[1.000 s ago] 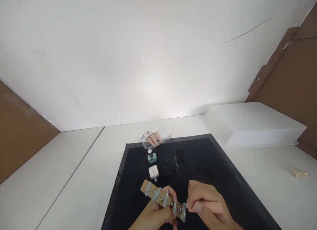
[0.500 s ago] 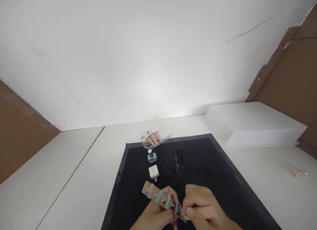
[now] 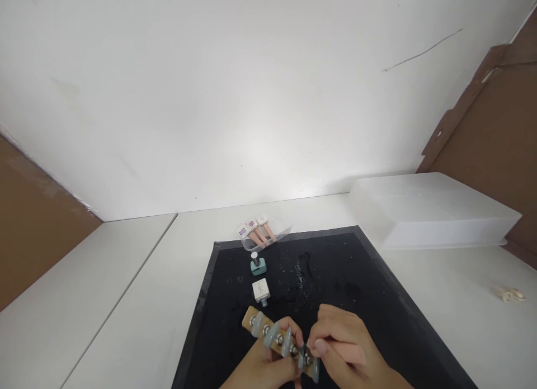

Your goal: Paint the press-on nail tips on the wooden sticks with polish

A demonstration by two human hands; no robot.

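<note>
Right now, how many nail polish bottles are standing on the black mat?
2. A teal bottle stands near the far edge of the black mat; a white bottle sits just nearer, beyond the left hand. The pink items past the mat aren't counted.

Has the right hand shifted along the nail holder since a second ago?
Yes. The right hand has edged left on the wooden nail holder, judged against the black mat.

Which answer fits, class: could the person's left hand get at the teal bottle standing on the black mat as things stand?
Probably not right away. The left hand is shut around the wooden strip of nail tips. The teal bottle stands beyond it on the black mat, with only the white-capped bottle lying between.
</note>
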